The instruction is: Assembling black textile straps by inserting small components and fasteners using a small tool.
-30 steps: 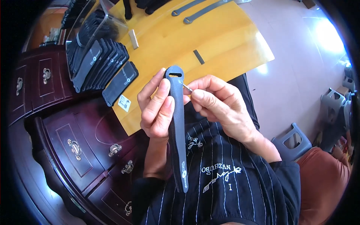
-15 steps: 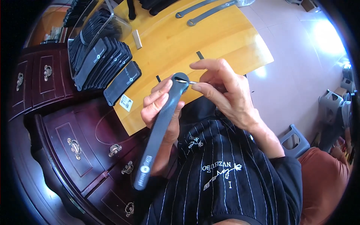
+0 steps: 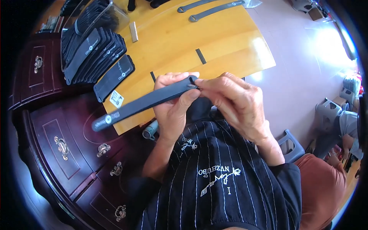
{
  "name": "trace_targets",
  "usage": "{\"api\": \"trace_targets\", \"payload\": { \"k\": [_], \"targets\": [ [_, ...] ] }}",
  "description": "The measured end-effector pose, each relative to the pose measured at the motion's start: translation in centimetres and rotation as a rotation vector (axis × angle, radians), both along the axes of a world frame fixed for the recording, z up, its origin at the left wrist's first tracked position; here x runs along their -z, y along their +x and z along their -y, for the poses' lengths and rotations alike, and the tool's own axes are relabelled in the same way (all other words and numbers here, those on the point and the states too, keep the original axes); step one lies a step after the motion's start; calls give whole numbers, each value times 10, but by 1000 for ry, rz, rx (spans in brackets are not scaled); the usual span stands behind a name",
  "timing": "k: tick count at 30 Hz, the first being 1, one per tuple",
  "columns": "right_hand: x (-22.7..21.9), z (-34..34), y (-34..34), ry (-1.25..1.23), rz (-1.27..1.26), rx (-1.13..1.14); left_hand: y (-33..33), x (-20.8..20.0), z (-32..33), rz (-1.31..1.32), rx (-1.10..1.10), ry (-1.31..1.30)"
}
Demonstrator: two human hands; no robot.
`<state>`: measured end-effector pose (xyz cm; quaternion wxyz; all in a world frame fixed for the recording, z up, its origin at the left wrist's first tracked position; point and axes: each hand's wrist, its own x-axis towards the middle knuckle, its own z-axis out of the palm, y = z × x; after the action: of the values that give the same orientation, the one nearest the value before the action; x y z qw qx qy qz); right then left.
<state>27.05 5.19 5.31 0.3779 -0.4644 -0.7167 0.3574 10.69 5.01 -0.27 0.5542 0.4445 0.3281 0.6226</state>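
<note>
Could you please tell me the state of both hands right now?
Left hand: closed, holding the dark grey strap.
Right hand: pinched closed at the strap's slotted end; what it grips cannot be told.

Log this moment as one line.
left hand: grips dark strap | right hand: at strap's slotted end | nearby: stacked straps, yellow table

A shiny yellow table (image 3: 172,48) fills the upper middle of the frame. Two long gray straps (image 3: 216,11) lie on it at the top, a little dark strip (image 3: 201,56) lower down, and a thin pale bar (image 3: 133,32) more to the left.
</note>
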Motion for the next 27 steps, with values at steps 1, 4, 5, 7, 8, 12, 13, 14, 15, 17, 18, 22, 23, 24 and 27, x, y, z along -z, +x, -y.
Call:
{"api": "trace_targets", "payload": {
  "k": [1, 4, 5, 7, 8, 12, 13, 14, 15, 17, 18, 22, 23, 24, 27],
  "targets": [
    [2, -2, 3, -5, -13, 11, 0, -1, 0, 0, -6, -5],
    [7, -8, 10, 38, 9, 16, 0, -9, -2, 15, 169, -160],
    [7, -9, 11, 59, 23, 18, 0, -14, -2, 15, 166, -162],
    [6, -13, 14, 48, 47, 19, 3, -18, 0, 13, 220, -299],
    [6, -14, 15, 40, 52, 25, 4, -18, 1, 14, 218, -301],
    [13, -21, 16, 32, 36, 18, 5, -15, 5, 60, 266, -375],
    [13, -22, 16, 35, 36, 10, 4, -16, 5, 86, 272, -416],
    [13, -21, 16, 52, 74, 0, 4, -16, 6, 88, 264, -412],
    [14, -22, 16, 73, 111, -14, 4, -16, 8, 77, 259, -437],
    [19, -26, 15, 138, 151, -40, 5, -16, 8, 70, 243, -455],
    [21, -28, 13, 192, 184, -53, 3, -17, 9, 67, 252, -485],
    [23, -36, 8, 289, 276, -92, 0, -21, 6, 76, 228, -566],
    [25, -40, 7, 343, 308, -103, 0, -19, 6, 74, 234, -572],
    [25, -40, 4, 395, 334, -118, -1, -16, 6, 92, 189, -555],
    [22, -33, -4, 301, 316, -126, -7, -10, 7, 55, 101, -547]
  ]
}}
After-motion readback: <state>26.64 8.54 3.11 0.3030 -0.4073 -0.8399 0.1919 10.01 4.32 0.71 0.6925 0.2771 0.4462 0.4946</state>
